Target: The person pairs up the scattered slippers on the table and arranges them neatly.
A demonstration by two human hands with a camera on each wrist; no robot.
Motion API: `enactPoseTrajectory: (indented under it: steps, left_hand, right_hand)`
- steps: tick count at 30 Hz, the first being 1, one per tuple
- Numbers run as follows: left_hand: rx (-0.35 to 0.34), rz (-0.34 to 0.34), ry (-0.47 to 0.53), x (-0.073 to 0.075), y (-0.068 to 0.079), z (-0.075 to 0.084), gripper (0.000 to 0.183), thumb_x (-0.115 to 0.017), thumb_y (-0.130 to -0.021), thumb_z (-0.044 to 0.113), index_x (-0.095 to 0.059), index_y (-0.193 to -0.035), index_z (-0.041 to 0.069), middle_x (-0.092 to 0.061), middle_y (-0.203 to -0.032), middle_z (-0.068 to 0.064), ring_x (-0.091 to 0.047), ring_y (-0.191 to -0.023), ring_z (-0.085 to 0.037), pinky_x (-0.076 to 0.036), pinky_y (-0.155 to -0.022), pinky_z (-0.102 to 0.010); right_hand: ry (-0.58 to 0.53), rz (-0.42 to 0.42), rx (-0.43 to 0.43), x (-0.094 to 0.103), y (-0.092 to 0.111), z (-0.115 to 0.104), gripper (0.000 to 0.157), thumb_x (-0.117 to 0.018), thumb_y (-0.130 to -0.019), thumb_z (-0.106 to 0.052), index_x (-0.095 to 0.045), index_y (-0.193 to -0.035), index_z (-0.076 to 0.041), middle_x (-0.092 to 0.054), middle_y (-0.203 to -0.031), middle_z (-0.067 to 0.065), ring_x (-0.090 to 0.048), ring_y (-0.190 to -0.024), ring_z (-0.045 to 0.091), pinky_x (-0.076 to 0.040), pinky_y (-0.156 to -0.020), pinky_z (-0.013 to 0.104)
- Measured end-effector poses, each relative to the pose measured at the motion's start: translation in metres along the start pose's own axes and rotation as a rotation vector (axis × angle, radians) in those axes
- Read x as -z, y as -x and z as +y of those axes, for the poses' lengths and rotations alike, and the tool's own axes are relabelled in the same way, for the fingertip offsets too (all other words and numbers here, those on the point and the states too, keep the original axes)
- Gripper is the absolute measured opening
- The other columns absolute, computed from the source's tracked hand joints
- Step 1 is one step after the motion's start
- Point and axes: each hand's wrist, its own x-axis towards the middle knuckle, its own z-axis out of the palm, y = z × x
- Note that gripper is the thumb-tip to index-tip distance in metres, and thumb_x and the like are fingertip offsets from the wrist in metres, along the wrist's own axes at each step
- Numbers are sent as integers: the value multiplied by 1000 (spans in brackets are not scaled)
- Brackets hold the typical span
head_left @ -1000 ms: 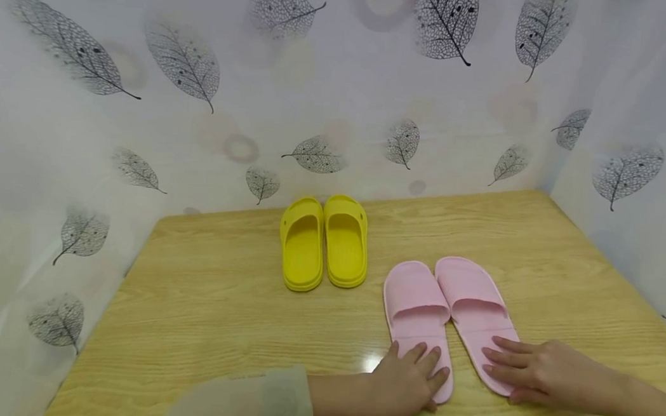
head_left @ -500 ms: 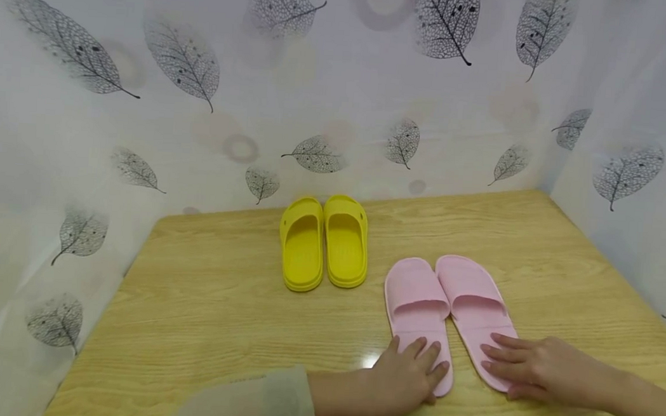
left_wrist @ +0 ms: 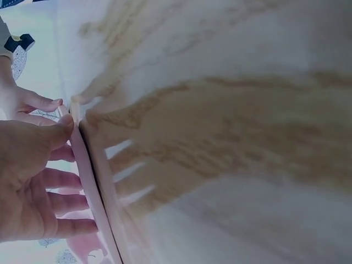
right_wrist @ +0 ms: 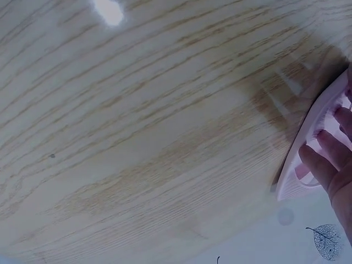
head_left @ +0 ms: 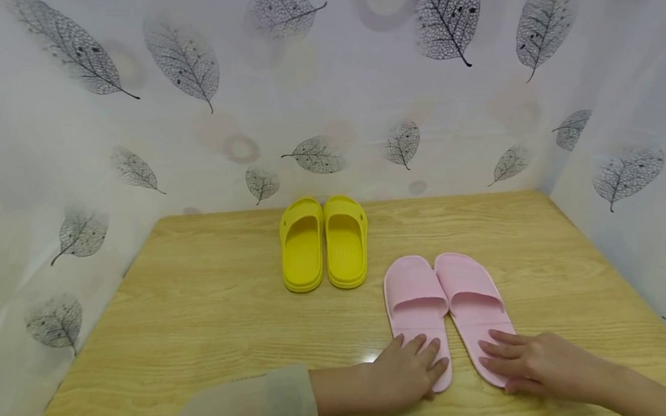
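Note:
Two pink slippers lie side by side on the wooden table, toes touching or nearly so and heels spread apart. My left hand (head_left: 400, 374) rests its spread, straight fingers on the heel part of the left pink slipper (head_left: 418, 283); the left wrist view has its thumb at the heel's edge. On the heel of the right pink slipper (head_left: 466, 276) lie the extended fingers of my right hand (head_left: 541, 364), coming in from the right side. Those fingers (right_wrist: 319, 165) show flat over the sole in the right wrist view. Both heels are partly covered by the hands.
A pair of yellow slippers, the left one (head_left: 302, 257) and the right one (head_left: 346, 253), stands neatly together near the table's back edge. White leaf-patterned sheeting (head_left: 339, 106) encloses the wood-grain table (head_left: 206, 315) at the back and both sides.
Both pink slippers have slid slightly away from me, toward the back of the table, with my two hands moving along on their heels. The yellow pair stays put.

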Motion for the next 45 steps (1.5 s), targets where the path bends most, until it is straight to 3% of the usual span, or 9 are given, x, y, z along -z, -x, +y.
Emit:
enactPoseTrajectory:
  steps: [14, 26, 28, 31, 33, 35, 41, 45]
  left_hand:
    - [27, 6, -23, -4, -3, -1, 53, -37, -96, 53, -46, -141, 27, -44, -144, -1, -47, -126, -20, -47, -95, -36]
    - [66, -76, 101, -5, -9, -6, 54, -38, -96, 52, -40, -144, 28, -38, -149, 1, -41, -132, -20, -42, -101, -39]
    - [71, -78, 118, -5, -10, -6, 54, -39, -96, 51, -40, -144, 27, -37, -149, 0, -40, -133, -20, -41, -101, -40]
    - [80, -97, 147, -6, -11, -7, 54, -38, -96, 50, -38, -145, 27, -35, -151, 0, -37, -135, -20, -39, -104, -41]
    - [85, -107, 162, -6, -12, -7, 54, -37, -97, 50, -37, -146, 27, -33, -152, 0, -36, -136, -21, -38, -105, -42]
    - [89, -117, 170, -6, -13, -8, 55, -37, -97, 50, -36, -146, 27, -32, -152, 0, -35, -137, -21, -38, -105, -42]
    - [90, -116, 168, -7, -15, -11, 55, -37, -96, 51, -37, -146, 27, -33, -152, 0, -36, -136, -21, -38, -105, -42]
    - [91, -121, 184, -6, -16, -13, 54, -37, -97, 50, -37, -146, 27, -33, -152, 0, -36, -136, -20, -38, -105, -42]
  right_hand:
    - [-15, -13, -9, -2, -2, 5, 36, -69, -83, -40, -71, -112, -20, -69, -113, 1, -67, -97, 26, -52, -58, 21]
    - [-52, -49, -75, -4, -2, 7, 38, -70, -81, -40, -71, -114, -20, -68, -116, 1, -65, -102, 23, -53, -60, 23]
    - [-44, -42, -73, -5, -2, 7, 38, -70, -82, -40, -70, -114, -20, -68, -116, 1, -59, -114, 20, -53, -65, 23]
    - [-52, -30, -66, -6, -2, 8, 38, -70, -82, -38, -70, -115, -19, -67, -118, 2, -37, -132, 9, -53, -74, 23]
    - [-67, -24, -63, -6, -2, 9, 38, -70, -82, -36, -70, -115, -17, -66, -119, 3, -18, -136, 0, -52, -76, 18]
    - [-66, -18, -56, -6, -2, 10, 38, -70, -82, -36, -70, -115, -17, -66, -119, 4, -11, -137, -1, -51, -79, 18]
    - [-67, -18, -48, -7, -3, 14, 37, -69, -84, -36, -70, -115, -17, -67, -117, 5, -28, -133, 4, -53, -75, 21]
    - [-81, -17, -47, -8, -4, 16, 36, -69, -84, -35, -70, -115, -16, -67, -117, 6, -26, -133, 4, -53, -76, 21]
